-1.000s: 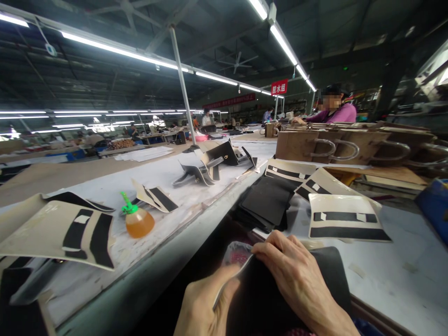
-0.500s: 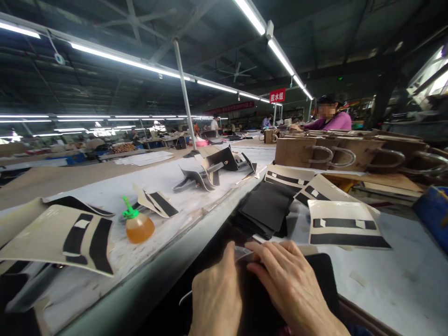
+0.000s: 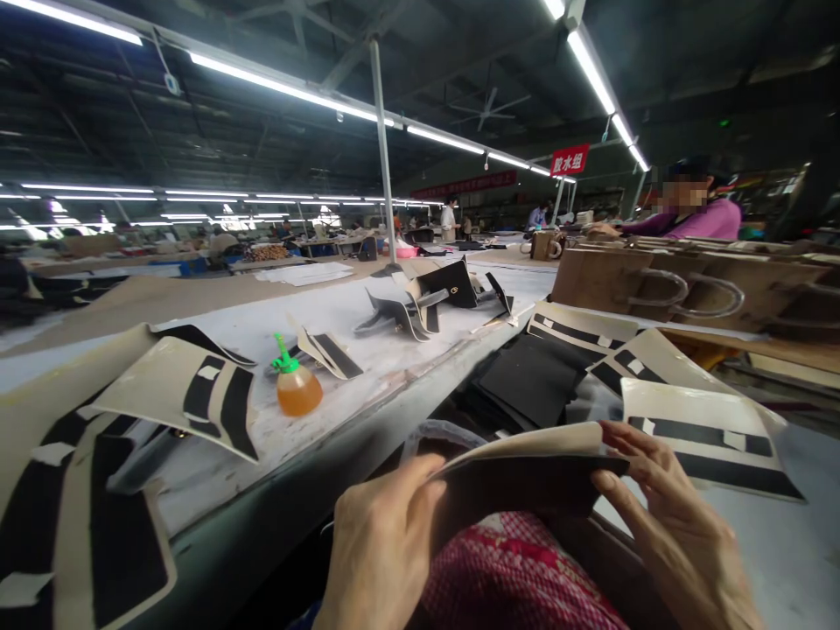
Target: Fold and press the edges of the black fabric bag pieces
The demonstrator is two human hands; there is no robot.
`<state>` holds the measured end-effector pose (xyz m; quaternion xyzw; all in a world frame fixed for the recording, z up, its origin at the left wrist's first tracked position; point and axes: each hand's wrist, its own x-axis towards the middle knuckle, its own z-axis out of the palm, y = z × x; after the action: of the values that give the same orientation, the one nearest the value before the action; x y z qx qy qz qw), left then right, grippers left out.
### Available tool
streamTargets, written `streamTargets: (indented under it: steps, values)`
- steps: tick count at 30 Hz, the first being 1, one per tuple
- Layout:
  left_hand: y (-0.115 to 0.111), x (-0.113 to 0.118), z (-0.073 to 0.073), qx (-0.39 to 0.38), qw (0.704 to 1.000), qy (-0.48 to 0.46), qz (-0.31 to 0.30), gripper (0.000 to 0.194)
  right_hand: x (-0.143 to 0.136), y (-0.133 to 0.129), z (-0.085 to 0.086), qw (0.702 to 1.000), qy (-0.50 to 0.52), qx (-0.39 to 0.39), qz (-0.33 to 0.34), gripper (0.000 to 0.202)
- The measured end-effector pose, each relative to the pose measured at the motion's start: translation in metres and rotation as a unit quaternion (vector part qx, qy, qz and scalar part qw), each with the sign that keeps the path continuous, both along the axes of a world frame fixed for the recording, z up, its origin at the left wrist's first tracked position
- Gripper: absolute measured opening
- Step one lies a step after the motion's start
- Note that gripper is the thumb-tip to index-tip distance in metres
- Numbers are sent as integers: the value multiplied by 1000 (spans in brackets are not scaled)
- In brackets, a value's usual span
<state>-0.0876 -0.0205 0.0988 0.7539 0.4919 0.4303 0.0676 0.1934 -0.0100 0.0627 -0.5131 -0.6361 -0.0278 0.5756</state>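
Between my two hands is a bag panel (image 3: 525, 479), black on the side facing me and cream on the far side, raised above a red patterned cloth on the lap. My left hand (image 3: 387, 534) pinches its left end between thumb and fingers. My right hand (image 3: 662, 503) grips the right end, thumb on the near face and fingers behind. A plastic-wrapped handle loop (image 3: 443, 430) shows just beyond the panel. Past it lies a stack of black sheets (image 3: 528, 381). Cream panels with black strips (image 3: 705, 429) lie to the right of the stack.
On the white-covered table (image 3: 328, 337) at left stand a green-topped bottle of amber liquid (image 3: 298, 389) and several bag panels (image 3: 190, 394). Brown bags with wrapped handles (image 3: 610, 280) line the back right. A co-worker in a purple top (image 3: 709, 214) is behind them.
The black piece, earlier low with both hands close together on it, is now lifted and tilted, showing its cream side. My right hand has moved right to its far end. The view has shifted left.
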Motion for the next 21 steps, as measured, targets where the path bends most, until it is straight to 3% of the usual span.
streamTargets:
  steps: [3,7,11,15,18,21]
  values:
    - [-5,-1,2,-5,999,-45,-19,17,-4,0,1,989,114,-87,45,28]
    - [-13,1,7,-34,995,-93,-16,16,-6,-5,4,961,233,-145,32,31]
    - [-16,4,11,-59,988,-129,-66,20,-4,-12,4,943,281,-178,6,29]
    - [-18,7,14,-102,975,-157,-123,24,-3,-19,7,918,344,-197,31,25]
    - [-18,7,16,-133,966,-181,-130,22,-3,-23,9,900,382,-206,37,25]
    - [-14,5,14,-127,973,-142,-129,20,-3,-25,12,898,388,-208,23,26]
